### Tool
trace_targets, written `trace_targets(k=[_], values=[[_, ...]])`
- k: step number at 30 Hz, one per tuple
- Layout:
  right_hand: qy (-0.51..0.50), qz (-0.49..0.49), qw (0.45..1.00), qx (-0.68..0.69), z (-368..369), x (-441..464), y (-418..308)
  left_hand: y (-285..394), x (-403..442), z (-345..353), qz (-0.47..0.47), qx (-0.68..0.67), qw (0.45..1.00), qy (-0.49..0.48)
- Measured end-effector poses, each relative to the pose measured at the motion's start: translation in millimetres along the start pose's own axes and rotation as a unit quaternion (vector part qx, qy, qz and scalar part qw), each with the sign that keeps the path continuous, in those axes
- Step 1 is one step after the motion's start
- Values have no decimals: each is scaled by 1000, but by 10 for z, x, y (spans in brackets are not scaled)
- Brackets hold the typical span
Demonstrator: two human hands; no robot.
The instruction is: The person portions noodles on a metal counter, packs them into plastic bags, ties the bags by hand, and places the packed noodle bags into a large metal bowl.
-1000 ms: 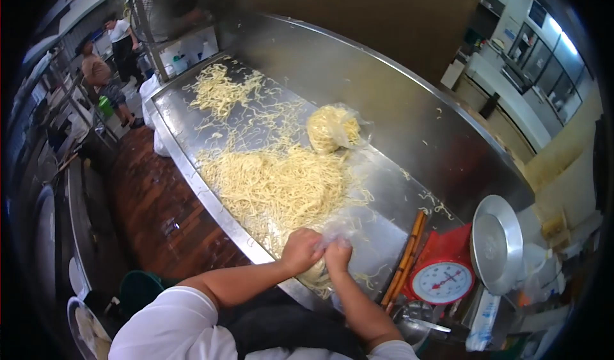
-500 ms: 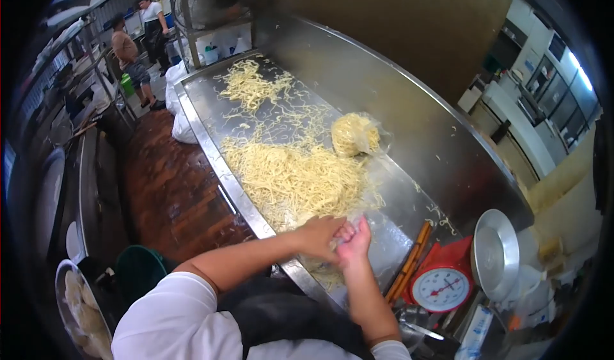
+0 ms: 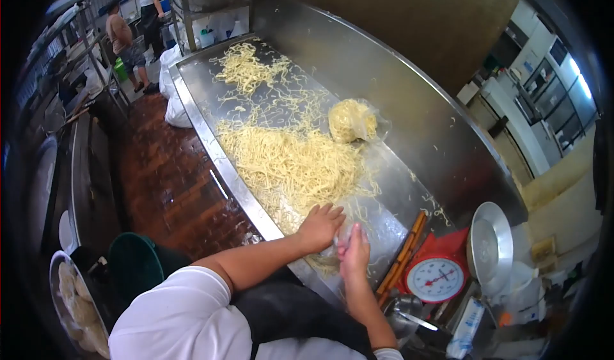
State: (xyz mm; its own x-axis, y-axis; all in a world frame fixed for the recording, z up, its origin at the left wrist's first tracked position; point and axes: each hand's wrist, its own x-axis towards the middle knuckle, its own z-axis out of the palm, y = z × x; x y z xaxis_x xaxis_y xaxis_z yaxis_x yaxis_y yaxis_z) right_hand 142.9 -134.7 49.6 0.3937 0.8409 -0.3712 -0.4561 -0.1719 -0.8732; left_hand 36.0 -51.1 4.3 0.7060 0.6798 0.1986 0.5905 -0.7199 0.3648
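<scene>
My left hand point(image 3: 322, 228) is stretched out flat, palm down, at the near edge of the noodle heap, fingers slightly apart. Beside it, my right hand point(image 3: 355, 252) is closed with its thumb up, around what looks like the twisted neck of a clear plastic bag. That bag of noodles point(image 3: 323, 265) lies below both hands, largely hidden by them. Just beyond my hands, a big heap of loose yellow noodles point(image 3: 294, 168) spreads over the metal table point(image 3: 400, 197). Farther off sits a filled clear bag of noodles point(image 3: 352, 121).
Right of my hands are wooden sticks point(image 3: 403, 254), a red dial scale point(image 3: 436, 277) and its metal pan point(image 3: 490, 242). A smaller noodle pile point(image 3: 246, 67) lies at the far end. A green bin point(image 3: 135, 267) stands left. Two people point(image 3: 131, 37) stand in the back.
My left hand has opened out flat, its fingers now away from my right hand. My right hand stays closed, a little lower. The view has shifted slightly.
</scene>
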Motion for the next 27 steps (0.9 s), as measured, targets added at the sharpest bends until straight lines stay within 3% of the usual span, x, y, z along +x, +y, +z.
trace_targets(k=[2, 4, 6, 9, 12, 13, 14, 15, 16, 19, 20, 21, 23, 24, 26, 27], values=[[16, -208, 954, -214, -103, 82, 201, 7, 29, 24, -9, 14, 1000, 4], [-10, -278, 870, -407, -187, 41, 223, -12, 46, 38, 1, 15, 1000, -2], [-78, -215, 788, -571, -272, -79, 66, -22, 34, 24, 7, 3, 1000, 3], [-172, 15, 800, -574, -418, 45, 101, 16, -61, -206, 8, -56, 998, 23], [-176, 146, 922, -313, -448, 63, 142, -45, -291, -563, 21, -102, 993, 52], [-216, 135, 922, -293, -393, 27, 174, -34, -317, -556, -98, -286, 950, -78], [-257, 122, 919, -273, -266, -5, 161, -11, -314, -557, -212, -451, 844, -200], [-298, 108, 914, -254, -130, -43, 105, 8, -312, -567, -312, -588, 682, -304], [-326, 78, 870, -363, 26, -166, -91, 11, -304, -597, -314, -625, 646, -306], [-333, 86, 844, -412, 23, -258, -133, -50, -212, -688, -212, -379, 867, -244], [-322, 62, 833, -445, -30, -250, -140, -54, -199, -692, -175, -288, 916, -216], [-286, -24, 824, -489, -117, -190, -94, -57, -179, -673, -79, -195, 968, -133], [-213, -196, 778, -557, -267, 33, 122, -64, -144, -614, 111, 10, 993, 38], [-166, -269, 817, -483, -269, 135, 218, -69, -130, -608, 139, -22, 987, 72], [-72, -111, 948, -290, -119, 194, 291, -148, -81, -433, 121, -53, 990, 56], [-20, -28, 983, -181, -65, 222, 321, -161, -51, -407, 117, -67, 990, 47]])
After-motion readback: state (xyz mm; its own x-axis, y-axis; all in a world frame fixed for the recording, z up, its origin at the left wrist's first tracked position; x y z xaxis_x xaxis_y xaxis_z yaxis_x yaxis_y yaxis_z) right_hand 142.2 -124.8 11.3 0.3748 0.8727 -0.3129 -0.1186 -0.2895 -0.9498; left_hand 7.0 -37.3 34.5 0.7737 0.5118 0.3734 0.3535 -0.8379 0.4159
